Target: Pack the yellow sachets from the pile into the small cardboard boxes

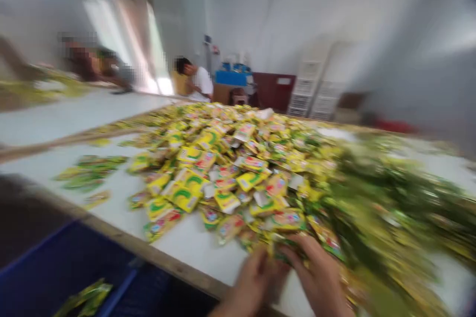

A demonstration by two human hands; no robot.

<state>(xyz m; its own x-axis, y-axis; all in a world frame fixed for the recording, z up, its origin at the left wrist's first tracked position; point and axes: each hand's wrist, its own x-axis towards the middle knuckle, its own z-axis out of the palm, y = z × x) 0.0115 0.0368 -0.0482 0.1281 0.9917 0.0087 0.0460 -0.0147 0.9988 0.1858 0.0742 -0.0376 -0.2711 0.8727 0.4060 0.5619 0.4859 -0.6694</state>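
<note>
A large heap of small yellow and green printed packets (189, 193) covers the white tabletop (201, 237). At the near edge of the heap my left hand (255, 275) and my right hand (316, 270) are close together. Both have their fingers closed around a yellow-green packet (277, 241) between them, partly hidden by the fingers. Motion blur smears the hands, so I cannot tell whether it is one packet or a small stack. More packets lie right beside my right hand.
Green and yellow packet strips (375, 208) spread blurred at the right. Flat packets (92, 171) lie on the left of the table. Below the wooden edge (159, 257) stands a blue bin (70, 252) with packets inside. People (203, 81) work farther back, near stacked white crates (305, 86).
</note>
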